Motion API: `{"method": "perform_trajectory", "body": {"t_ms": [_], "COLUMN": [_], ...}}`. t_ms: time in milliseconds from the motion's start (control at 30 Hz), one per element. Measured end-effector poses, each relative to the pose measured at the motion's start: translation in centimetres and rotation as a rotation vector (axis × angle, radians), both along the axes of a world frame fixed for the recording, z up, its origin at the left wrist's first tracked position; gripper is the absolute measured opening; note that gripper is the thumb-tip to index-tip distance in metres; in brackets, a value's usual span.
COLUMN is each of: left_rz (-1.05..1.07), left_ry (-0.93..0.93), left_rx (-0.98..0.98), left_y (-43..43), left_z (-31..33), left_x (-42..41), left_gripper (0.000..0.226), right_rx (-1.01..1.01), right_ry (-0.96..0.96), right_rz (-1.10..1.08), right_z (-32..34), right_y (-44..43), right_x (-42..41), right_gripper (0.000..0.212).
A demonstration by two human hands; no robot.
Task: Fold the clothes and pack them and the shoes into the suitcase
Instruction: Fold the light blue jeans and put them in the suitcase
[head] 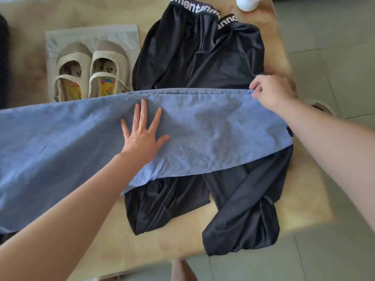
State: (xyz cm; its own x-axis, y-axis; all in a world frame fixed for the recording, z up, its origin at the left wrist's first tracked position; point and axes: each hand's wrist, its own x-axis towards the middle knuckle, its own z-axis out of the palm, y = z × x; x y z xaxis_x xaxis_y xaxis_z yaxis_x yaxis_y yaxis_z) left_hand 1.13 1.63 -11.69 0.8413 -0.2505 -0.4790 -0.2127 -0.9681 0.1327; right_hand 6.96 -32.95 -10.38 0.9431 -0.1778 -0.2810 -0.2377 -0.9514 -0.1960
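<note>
Cloth of soft blue, a long crinkled garment [213, 134], lies crosswise over the tan stone-look table [300, 189], running from near the right edge leftwards and out of view. The left hand [145, 128] rests flat on its middle, palm down, fingers straight and spread, grasping nothing. The right hand [269, 90] has its fingers curled and pinches the garment's far hem close to the table's right edge. Under the blue garment lie shiny black trousers [203, 57], their middle covered by it. Their black elastic waistband with white lettering [194, 8] sits at the far edge, and the two legs emerge towards the near edge, the right one bunched up where it reaches that edge. Just left of the trousers, a pair of beige strap shoes with bright printed insoles [109, 55] stands side by side on a white sheet [91, 35], toes towards the far edge, heels hidden under the blue hem. A white bottle [247, 3] stands at the far right corner, cropped by the frame. At the table's left edge a dark textured thing [4, 57] shows only as a strip, too little to tell what it is. Grey floor tiles [334, 47] surround the table, and a bare foot [182, 270] shows below the near edge.
</note>
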Motion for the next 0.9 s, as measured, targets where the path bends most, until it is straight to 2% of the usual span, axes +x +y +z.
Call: {"method": "perform_trajectory", "body": {"t_ms": [100, 200, 267, 400, 467, 567, 700, 833, 900], "left_rz": [-0.002, -0.046, -0.036, 0.02, 0.084, 0.214, 0.175, 0.13, 0.139], "left_ry": [-0.077, -0.426, -0.538, -0.553, -0.543, -0.504, -0.423, -0.438, -0.485], "left_rx": [-0.024, -0.145, -0.145, -0.119, -0.112, -0.109, -0.079, -0.115, -0.13], "left_y": [-0.2, -0.1, 0.4, 1.5, 1.6, 1.0, 0.7, 0.2, -0.2], "left_z": [-0.5, 0.0, 0.6, 1.6, 2.0, 1.9, 0.8, 0.9, 1.2], "left_x": [0.0, 1.1, 3.2, 6.5, 7.1, 7.6, 7.7, 6.8, 6.0], "left_gripper": [0.074, 0.056, 0.044, 0.021, 0.021, 0.022, 0.034, 0.052, 0.054], "right_rx": [-0.007, -0.031, -0.015, -0.022, -0.022, -0.054, -0.098, -0.182, -0.117], "right_ry": [-0.057, -0.198, -0.234, -0.248, -0.244, -0.138, -0.067, 0.03, 0.038], "right_rz": [0.081, 0.033, 0.031, -0.007, -0.036, -0.008, -0.027, -0.018, -0.062], "right_z": [-0.9, -0.5, -0.6, -1.3, -1.5, -1.9, -2.6, -1.6, -0.9], "right_y": [-0.3, -0.8, -1.2, -1.7, -1.3, -0.1, 0.4, -1.5, -2.3], "right_x": [-1.2, -2.1, -2.4, -1.8, -1.3, -0.8, -0.7, -1.2, -1.6], "right_gripper": [0.016, 0.012, 0.011, 0.009, 0.008, 0.01, 0.031, 0.033, 0.035]}}
